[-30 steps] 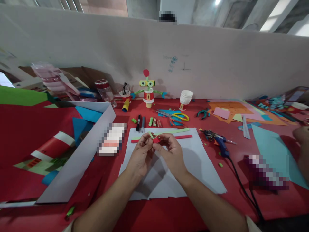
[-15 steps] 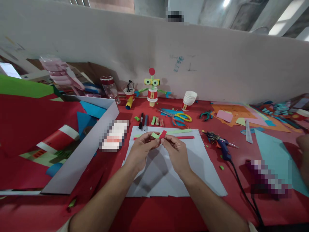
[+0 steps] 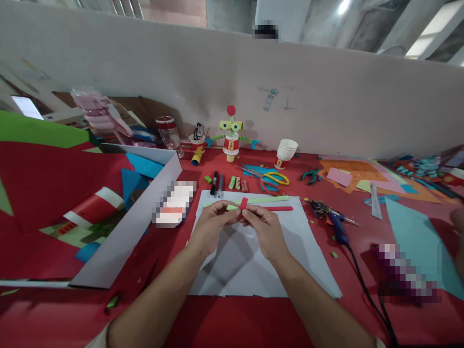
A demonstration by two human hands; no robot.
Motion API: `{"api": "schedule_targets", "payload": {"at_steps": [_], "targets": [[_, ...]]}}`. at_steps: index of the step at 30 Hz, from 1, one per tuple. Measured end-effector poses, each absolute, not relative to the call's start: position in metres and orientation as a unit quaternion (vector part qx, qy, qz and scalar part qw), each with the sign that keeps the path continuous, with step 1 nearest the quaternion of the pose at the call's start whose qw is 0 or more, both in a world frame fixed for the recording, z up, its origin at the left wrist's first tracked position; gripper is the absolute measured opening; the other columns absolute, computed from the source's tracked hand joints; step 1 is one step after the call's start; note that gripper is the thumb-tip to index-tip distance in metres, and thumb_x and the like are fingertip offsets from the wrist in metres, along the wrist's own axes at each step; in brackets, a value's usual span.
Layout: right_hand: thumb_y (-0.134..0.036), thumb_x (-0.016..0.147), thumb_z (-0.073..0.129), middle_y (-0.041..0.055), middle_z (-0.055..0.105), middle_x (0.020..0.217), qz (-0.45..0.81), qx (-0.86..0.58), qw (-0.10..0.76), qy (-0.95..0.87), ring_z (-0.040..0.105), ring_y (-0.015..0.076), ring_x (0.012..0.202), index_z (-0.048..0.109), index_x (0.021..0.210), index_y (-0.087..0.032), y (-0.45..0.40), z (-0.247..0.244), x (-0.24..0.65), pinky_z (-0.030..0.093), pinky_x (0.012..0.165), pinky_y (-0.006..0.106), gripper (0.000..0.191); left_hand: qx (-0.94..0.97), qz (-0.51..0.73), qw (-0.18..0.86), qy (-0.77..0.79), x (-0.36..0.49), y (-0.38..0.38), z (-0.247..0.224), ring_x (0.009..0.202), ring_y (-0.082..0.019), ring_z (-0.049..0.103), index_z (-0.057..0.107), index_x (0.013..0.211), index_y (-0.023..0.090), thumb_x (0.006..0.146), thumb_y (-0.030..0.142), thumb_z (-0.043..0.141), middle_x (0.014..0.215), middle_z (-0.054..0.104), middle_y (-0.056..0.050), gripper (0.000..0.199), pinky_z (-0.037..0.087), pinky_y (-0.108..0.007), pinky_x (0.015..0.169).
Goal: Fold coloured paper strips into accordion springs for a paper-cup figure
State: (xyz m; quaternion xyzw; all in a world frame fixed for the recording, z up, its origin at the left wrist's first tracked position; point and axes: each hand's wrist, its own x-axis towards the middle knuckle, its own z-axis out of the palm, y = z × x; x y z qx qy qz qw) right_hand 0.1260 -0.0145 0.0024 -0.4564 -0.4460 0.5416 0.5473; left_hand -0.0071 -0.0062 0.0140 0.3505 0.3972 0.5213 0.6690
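Observation:
Over the white sheet (image 3: 253, 261), my left hand (image 3: 212, 224) and my right hand (image 3: 264, 224) meet at the fingertips. Between them is a small piece made of a red paper strip (image 3: 244, 202) crossing a light green paper strip (image 3: 232, 208). Both hands pinch it, thumbs on the near side. Behind the fingers, a long green strip (image 3: 270, 198) and a long red strip (image 3: 282, 208) lie on the sheet. Small folded paper springs (image 3: 238, 183) and two pens (image 3: 213, 183) rest beyond the sheet.
A paper-cup figure (image 3: 231, 143) stands by the wall, with stacked cups (image 3: 286, 152) to its right. Yellow-handled scissors (image 3: 277, 179) lie behind the sheet. Right of it is a glue gun (image 3: 339, 229) with a cord. A white-walled box (image 3: 126, 232) stands left. Another person's hand (image 3: 457, 222) shows far right.
The red strip end has turned from slanting right to nearly upright, and the green end lies flatter. My fingertips have drawn closer together. The view has shifted slightly.

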Motion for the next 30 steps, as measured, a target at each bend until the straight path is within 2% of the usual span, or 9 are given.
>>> {"api": "schedule_targets", "payload": {"at_steps": [2,6,11,16,20,26,30], "targets": [[-0.028,0.074,0.066,0.001,0.065,0.076,0.53,-0.446,0.549,-0.468,0.059,0.0142,0.069,0.069,0.084,-0.02,-0.014,0.002,0.126,0.048,0.069,0.029,0.014,0.322,0.535,0.676,0.392,-0.008,-0.005,0.014,0.065,-0.011,0.061,0.067,0.069,0.015,0.06,0.019,0.077,0.067,0.064,0.001,0.014,0.048,-0.025,0.071],[-0.026,0.069,0.072,0.0013,0.063,0.085,0.469,-0.435,0.551,-0.535,0.059,0.0155,0.076,0.065,0.099,-0.023,-0.017,0.0,0.124,0.048,0.072,0.03,0.03,0.248,0.535,0.708,0.388,-0.008,-0.001,0.011,0.059,-0.007,0.057,0.065,0.065,0.015,0.056,0.014,0.079,0.062,0.061,0.004,0.016,0.046,-0.019,0.063],[-0.024,0.077,0.064,0.0009,0.06,0.075,0.368,-0.471,0.551,-0.583,0.055,0.0143,0.068,0.067,0.086,-0.022,-0.021,0.004,0.126,0.046,0.062,0.027,0.01,0.231,0.502,0.746,0.371,-0.008,-0.002,0.012,0.058,-0.006,0.056,0.064,0.067,0.016,0.056,0.015,0.079,0.061,0.06,0.003,0.019,0.046,-0.02,0.065],[-0.019,0.077,0.06,0.0008,0.06,0.073,0.341,-0.457,0.542,-0.617,0.056,0.0146,0.064,0.068,0.084,-0.023,-0.02,0.009,0.131,0.045,0.059,0.027,0.011,0.328,0.495,0.71,0.378,-0.01,-0.004,0.015,0.056,-0.008,0.054,0.065,0.07,0.015,0.059,0.019,0.079,0.058,0.061,0.002,0.018,0.042,-0.022,0.06],[-0.019,0.079,0.059,0.0011,0.06,0.075,0.315,-0.458,0.535,-0.636,0.056,0.0152,0.067,0.066,0.085,-0.023,-0.019,0.007,0.132,0.045,0.061,0.028,0.01,0.339,0.501,0.706,0.368,-0.01,-0.002,0.011,0.056,-0.009,0.055,0.065,0.068,0.016,0.057,0.02,0.079,0.057,0.06,0.002,0.018,0.042,-0.025,0.064],[-0.022,0.079,0.061,-0.0005,0.058,0.071,0.354,-0.464,0.538,-0.608,0.054,0.0139,0.066,0.062,0.083,-0.021,-0.018,-0.002,0.127,0.044,0.063,0.027,0.005,0.332,0.5,0.699,0.388,-0.01,-0.001,0.012,0.055,-0.009,0.053,0.065,0.066,0.016,0.055,0.021,0.079,0.055,0.058,0.003,0.018,0.04,-0.024,0.06],[-0.028,0.074,0.066,0.0005,0.061,0.075,0.438,-0.449,0.549,-0.553,0.057,0.0146,0.07,0.061,0.089,-0.019,-0.017,-0.003,0.123,0.047,0.067,0.028,0.018,0.37,0.528,0.647,0.408,-0.012,-0.002,0.014,0.06,-0.01,0.055,0.067,0.067,0.016,0.058,0.018,0.077,0.062,0.062,0.001,0.013,0.041,-0.023,0.062]]}}
